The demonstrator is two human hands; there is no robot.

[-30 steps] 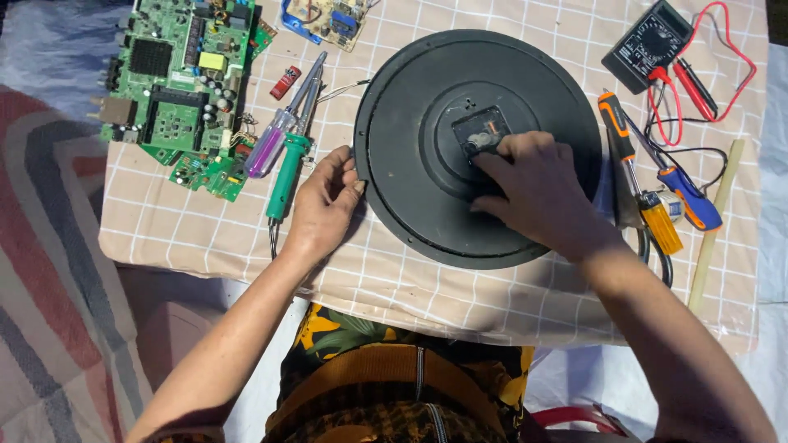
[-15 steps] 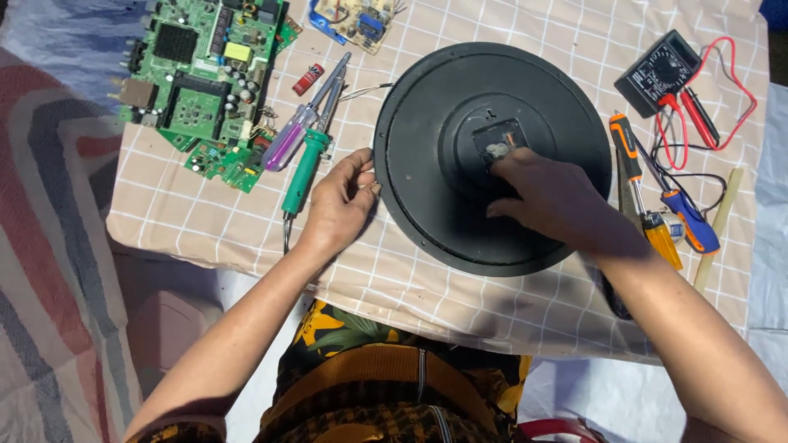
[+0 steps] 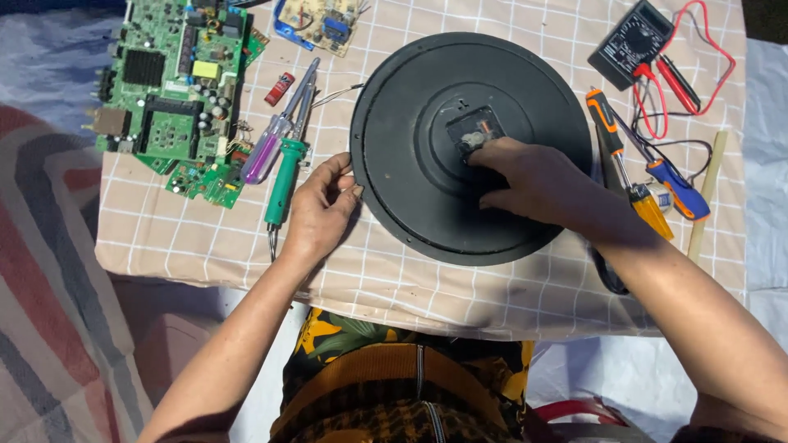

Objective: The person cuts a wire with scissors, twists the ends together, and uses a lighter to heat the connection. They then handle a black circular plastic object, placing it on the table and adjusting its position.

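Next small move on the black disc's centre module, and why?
Probably lift the small piece pinched at the centre module straight up. The right hand has its fingertips on it, while the left hand steadies the rim of the black disc, which lies flat on the checked cloth.

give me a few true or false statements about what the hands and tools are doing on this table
1. The left hand rests at the rim of the round black disc. True.
2. The right hand holds the green-handled tool. False: its fingertips are at the small module in the disc's centre.
3. The green circuit board lies left of the disc. True.
4. The multimeter sits on top of the disc. False: it lies on the checked cloth, beyond the disc's far right edge.
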